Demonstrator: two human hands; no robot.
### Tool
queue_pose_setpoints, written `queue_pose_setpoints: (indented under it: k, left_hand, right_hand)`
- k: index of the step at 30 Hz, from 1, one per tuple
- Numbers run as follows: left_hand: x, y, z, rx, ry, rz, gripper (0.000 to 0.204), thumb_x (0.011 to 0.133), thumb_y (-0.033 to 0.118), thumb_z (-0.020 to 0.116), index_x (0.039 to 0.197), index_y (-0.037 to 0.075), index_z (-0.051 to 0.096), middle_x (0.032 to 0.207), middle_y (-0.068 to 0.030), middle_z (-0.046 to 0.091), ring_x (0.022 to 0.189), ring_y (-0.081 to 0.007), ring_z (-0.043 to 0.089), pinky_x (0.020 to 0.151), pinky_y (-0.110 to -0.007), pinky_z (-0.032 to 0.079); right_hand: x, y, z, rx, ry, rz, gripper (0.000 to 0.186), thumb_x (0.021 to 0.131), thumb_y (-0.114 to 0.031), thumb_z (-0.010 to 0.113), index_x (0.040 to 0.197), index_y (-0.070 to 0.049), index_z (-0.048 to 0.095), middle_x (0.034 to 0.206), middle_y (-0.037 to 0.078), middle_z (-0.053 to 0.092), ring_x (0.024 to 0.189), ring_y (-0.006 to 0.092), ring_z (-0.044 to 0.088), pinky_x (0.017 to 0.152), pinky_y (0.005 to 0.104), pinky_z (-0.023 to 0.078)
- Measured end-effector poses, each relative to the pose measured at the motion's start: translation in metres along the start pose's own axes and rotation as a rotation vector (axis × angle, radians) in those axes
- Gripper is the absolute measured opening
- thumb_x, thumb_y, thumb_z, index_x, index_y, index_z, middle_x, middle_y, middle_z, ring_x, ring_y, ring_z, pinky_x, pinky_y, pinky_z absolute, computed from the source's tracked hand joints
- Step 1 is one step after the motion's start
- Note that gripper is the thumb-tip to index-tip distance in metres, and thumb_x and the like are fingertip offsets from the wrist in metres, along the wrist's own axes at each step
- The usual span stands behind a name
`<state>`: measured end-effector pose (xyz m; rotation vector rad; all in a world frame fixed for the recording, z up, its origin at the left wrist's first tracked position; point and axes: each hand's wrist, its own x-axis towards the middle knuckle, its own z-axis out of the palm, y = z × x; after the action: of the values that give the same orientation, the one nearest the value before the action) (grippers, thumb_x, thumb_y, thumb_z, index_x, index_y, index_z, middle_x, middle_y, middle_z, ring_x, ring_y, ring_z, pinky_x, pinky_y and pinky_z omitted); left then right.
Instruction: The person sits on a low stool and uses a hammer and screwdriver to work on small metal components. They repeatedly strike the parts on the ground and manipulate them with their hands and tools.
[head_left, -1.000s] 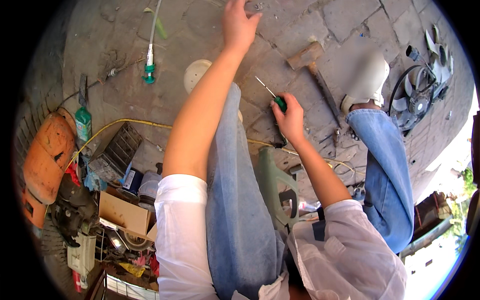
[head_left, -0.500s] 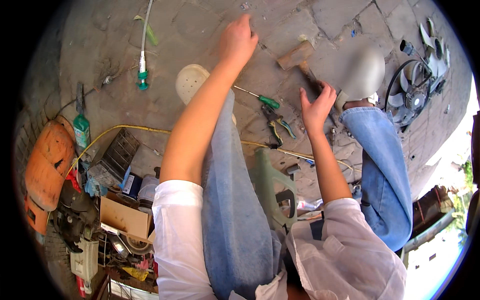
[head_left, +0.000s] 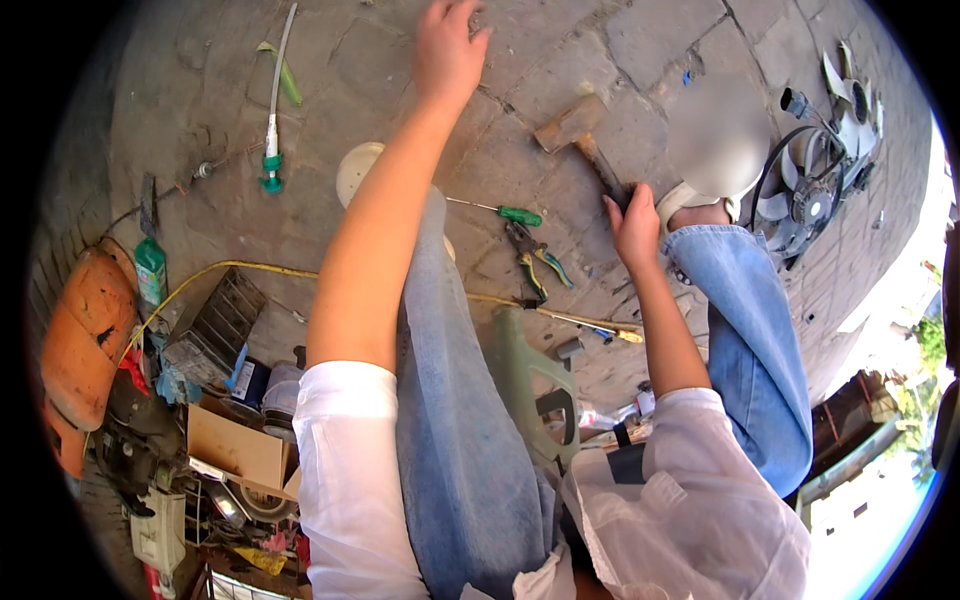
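Observation:
Near the upper edge, my left hand reaches far out over the paving. Its thumb stands apart from the half-bent fingers, and I see nothing held in it. My right hand is closed around the handle of a hammer, whose worn, rusty head points away to the left. Between my feet lie a screwdriver with a green handle and, just nearer, pliers with yellow and blue grips, jaws away from me.
A large syringe with a tube lies at the left. A yellow hose crosses the ground past an orange casing and a cardboard box. Under me is a green plastic stool; fan blades lie right.
My left hand has moved farther away, its thumb now apart from the fingers. My right hand has come down and closed on the hammer handle. The whole view has shifted slightly.

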<state>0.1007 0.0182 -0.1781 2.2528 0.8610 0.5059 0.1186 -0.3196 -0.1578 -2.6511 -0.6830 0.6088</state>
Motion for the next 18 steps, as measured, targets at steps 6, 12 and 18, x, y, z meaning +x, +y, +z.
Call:
queue_pose_setpoints:
  k: [6,12,18]
  left_hand:
    - [0.013,-0.026,0.012,0.074,-0.137,-0.002,0.022,0.072,0.004,0.067,0.093,0.003,0.061,0.093,-0.0181,0.057,0.093,-0.0373,0.054,0.082,-0.043,0.045]
    - [-0.007,-0.042,0.007,0.04,-0.168,-0.032,0.027,0.072,0.006,0.068,0.097,0.003,0.057,0.093,-0.0182,0.057,0.093,-0.0372,0.055,0.081,-0.044,0.045]
    - [-0.023,-0.028,-0.015,-0.213,-0.145,-0.26,0.024,0.078,0.008,0.068,0.1,0.004,0.062,0.086,-0.0068,0.065,0.079,-0.0187,0.063,0.07,-0.031,0.05]
  right_hand:
    - [-0.015,-0.058,-0.015,0.319,-0.095,0.297,0.036,0.089,-0.035,0.062,0.087,-0.001,0.051,0.059,0.009,0.054,0.052,0.028,0.054,0.051,0.0352,0.043]
    - [-0.02,-0.092,-0.029,1.299,-0.313,0.398,0.044,0.098,-0.042,0.046,0.072,-0.006,0.044,0.052,-0.002,0.041,0.042,0.0075,0.037,0.039,0.0216,0.028]
    - [0.022,-0.11,0.023,0.511,-0.096,0.506,0.051,0.096,-0.046,0.048,0.067,-0.005,0.043,0.055,-0.001,0.041,0.053,0.0067,0.035,0.047,0.0273,0.031]
